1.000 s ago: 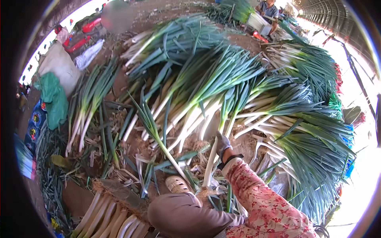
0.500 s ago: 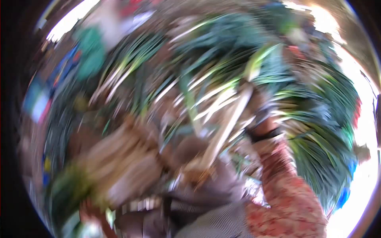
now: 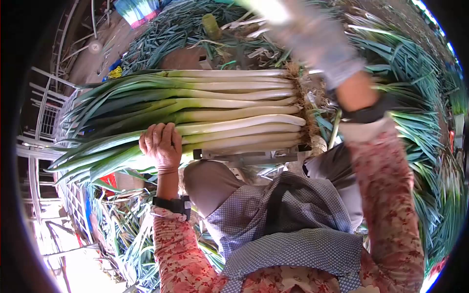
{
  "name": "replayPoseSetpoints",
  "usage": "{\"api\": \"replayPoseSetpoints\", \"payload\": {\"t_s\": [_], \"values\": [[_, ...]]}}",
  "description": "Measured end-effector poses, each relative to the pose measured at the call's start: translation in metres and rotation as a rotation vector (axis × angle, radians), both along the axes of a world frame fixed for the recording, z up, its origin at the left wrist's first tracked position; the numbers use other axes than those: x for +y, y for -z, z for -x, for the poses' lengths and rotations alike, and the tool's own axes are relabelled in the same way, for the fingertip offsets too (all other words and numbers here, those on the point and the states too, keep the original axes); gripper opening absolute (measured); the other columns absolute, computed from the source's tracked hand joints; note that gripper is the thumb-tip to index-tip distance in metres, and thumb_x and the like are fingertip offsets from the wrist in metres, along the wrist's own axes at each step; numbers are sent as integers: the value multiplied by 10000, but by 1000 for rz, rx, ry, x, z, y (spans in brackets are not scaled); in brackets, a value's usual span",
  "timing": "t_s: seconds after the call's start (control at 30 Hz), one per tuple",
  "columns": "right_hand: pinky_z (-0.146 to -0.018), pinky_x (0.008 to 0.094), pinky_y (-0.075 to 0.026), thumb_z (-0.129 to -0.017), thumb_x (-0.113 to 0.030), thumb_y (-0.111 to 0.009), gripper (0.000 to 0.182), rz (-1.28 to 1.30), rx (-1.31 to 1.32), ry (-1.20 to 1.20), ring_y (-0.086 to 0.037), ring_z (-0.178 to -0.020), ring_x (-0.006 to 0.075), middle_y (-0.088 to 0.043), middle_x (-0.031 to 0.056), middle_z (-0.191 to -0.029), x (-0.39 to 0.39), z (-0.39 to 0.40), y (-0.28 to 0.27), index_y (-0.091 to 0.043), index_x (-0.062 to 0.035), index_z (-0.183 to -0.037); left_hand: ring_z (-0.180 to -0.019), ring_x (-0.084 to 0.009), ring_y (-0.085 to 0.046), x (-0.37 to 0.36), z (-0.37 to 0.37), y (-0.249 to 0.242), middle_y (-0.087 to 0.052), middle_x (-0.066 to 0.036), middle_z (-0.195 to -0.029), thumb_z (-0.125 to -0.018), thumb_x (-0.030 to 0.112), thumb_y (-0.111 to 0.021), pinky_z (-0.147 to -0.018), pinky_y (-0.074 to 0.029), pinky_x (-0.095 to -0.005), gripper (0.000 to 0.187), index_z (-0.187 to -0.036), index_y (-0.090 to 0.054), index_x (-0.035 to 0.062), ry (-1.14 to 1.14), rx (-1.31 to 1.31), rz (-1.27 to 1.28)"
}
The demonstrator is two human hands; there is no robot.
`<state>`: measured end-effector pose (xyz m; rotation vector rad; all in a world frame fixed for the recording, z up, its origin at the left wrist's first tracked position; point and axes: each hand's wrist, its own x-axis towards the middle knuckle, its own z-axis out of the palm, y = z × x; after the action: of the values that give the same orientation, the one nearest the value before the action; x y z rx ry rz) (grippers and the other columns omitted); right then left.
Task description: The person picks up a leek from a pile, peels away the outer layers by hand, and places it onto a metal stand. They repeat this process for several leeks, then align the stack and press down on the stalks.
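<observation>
Below, left hand (image 3: 160,145) clasps leek bundle (image 3: 205,115); right hand (image 3: 317,39) raised, blurred, grip unclear.

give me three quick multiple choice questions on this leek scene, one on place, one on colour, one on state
1. Where does the left hand rest?
A. on the leek stack
B. on the ground
C. on the apron

2. What colour are the sleeves?
A. plain black
B. pink floral
C. yellow

3. How do the leeks in the stack lie?
A. upright in a bucket
B. scattered crosswise
C. side by side, roots all at one end

Answers:
1. A, the bare fingers curl over the near edge of the stack, where white turns green.
2. B, both forearms show a pink pattern with red flowers.
3. C, the white shafts run parallel and the root tufts line up on the side of the gloved right hand.
</observation>
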<state>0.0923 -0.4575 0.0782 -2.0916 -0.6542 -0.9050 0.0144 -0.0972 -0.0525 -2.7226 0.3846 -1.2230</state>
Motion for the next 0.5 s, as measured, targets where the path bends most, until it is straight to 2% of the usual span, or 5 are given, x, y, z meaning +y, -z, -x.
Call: {"api": "replayPoseSetpoints", "payload": {"t_s": [0.07, 0.1, 0.17, 0.27, 0.5], "values": [[-553, 389, -522, -806, -195, -607, 462, 67, 108, -117, -640, -632, 289, -647, 132, -749, 61, -4, 67, -516, -194, -1259, -1020, -184, -537, -3, -1, 0, -617, 27, -953, -768, 235, -641, -985, -310, -401, 132, -881, -685, 183, -22, -1, 11], [-606, 418, -517, -832, -210, -569, 448, 151, 324, -216, -640, -687, 297, -647, 138, -794, 86, -2, 103, -501, -220, -1275, -1017, -182, -536, -4, 0, -1, -619, 28, -950, -767, 237, -641, -983, -311, -399, 132, -878, -686, 184, -37, 4, 15], [-701, 458, -503, -846, -222, -535, 417, 556, 403, -193, -636, -784, 307, -646, 147, -870, 119, 19, 156, -502, -205, -1261, -1004, -184, -538, -6, 1, -1, -623, 26, -944, -771, 240, -630, -974, -318, -398, 127, -868, -687, 182, -50, -1, 20], [-767, 460, -485, -842, -212, -543, 445, 445, 467, -166, -611, -866, 373, -636, 189, -1000, 124, 23, 144, -501, -131, -1278, -964, -193, -542, -6, 1, 1, -628, 23, -936, -778, 239, -611, -951, -332, -400, 121, -847, -688, 177, -59, -18, 21], [-794, 442, -478, -806, -202, -599, 419, 388, 595, -216, -607, -905, 360, -639, 178, -991, 126, 18, 129, -561, -113, -1214, -954, -180, -549, 3, -3, 8, -622, 28, -908, -748, 241, -641, -928, -346, -396, 106, -836, -688, 203, -39, -67, 58]]}}
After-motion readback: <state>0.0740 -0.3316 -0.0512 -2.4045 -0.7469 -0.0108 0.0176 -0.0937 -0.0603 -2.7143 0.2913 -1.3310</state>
